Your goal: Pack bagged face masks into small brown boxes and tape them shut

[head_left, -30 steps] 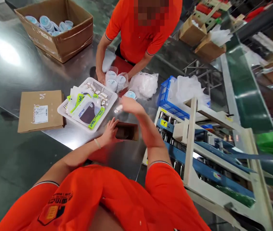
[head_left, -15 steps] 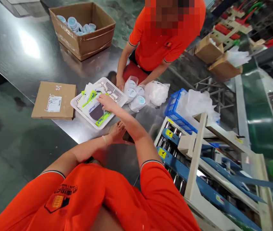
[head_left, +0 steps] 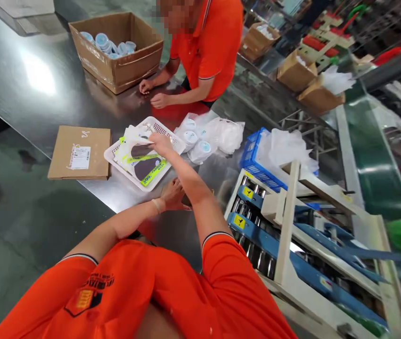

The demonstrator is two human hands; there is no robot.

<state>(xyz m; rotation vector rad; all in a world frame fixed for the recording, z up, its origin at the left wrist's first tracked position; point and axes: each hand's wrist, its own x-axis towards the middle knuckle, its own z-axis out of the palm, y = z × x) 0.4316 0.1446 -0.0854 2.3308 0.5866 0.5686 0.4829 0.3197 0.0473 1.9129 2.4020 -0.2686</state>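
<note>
A white perforated basket [head_left: 111, 161] stands on the metal table, holding flat packages with dark ovals and lime-green print. My right hand [head_left: 161, 143] is over its right part, closed on the edge of a package [head_left: 140, 149], which is lifted and tilted above another package [head_left: 149, 170]. Silvery small items lie at the basket's far end. Below the basket, my left hand [head_left: 174, 194] rests near the table's edge beside a small brown object [head_left: 186, 200], partly hidden by my right forearm. Whether its fingers grip that object is unclear.
Brown flat cartons [head_left: 80, 155] lie left of the basket. An open box [head_left: 118, 70] of round containers stands behind. Bagged cups [head_left: 200, 148] and a blue crate [head_left: 257, 162] are to the right, with a roller conveyor [head_left: 253, 221] nearer. A person in orange [head_left: 207, 52] leans over the table.
My right hand has raised a package from the stack. The other person has shifted left, with their hands moved from beside the cups to near the open box.
</note>
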